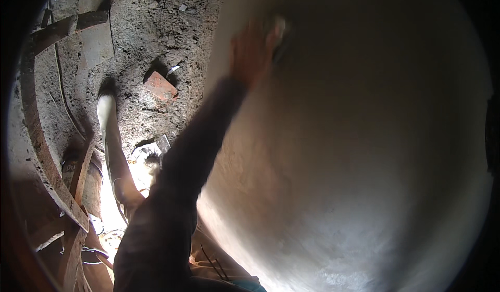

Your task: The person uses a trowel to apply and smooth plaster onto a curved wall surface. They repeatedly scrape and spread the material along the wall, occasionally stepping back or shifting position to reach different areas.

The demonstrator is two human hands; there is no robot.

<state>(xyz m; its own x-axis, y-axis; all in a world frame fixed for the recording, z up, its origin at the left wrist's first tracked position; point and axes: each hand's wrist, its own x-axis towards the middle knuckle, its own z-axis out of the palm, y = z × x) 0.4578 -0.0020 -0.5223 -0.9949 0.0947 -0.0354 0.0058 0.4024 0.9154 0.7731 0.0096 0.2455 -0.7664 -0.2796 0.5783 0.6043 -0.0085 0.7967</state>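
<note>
A dark-sleeved arm rises from the lower edge, left of the middle, and I take its hand for my left hand [251, 55]. That hand is at the upper left part of a broad, smooth grey-brown plastered wall [323, 151]. It is smeared by motion, with its fingers bent around a small pale-and-dark object [280, 29] against the wall. The object's kind is too blurred to make out. My right hand is not in view.
Rough, dirt-covered ground runs along the wall's left side, with a broken red brick [161, 86] on it. One pale boot [107, 110] stands there. Wooden boards [44, 151] and a round container [94, 182] lie at the left. Strong light falls near a crumpled pale scrap [148, 151].
</note>
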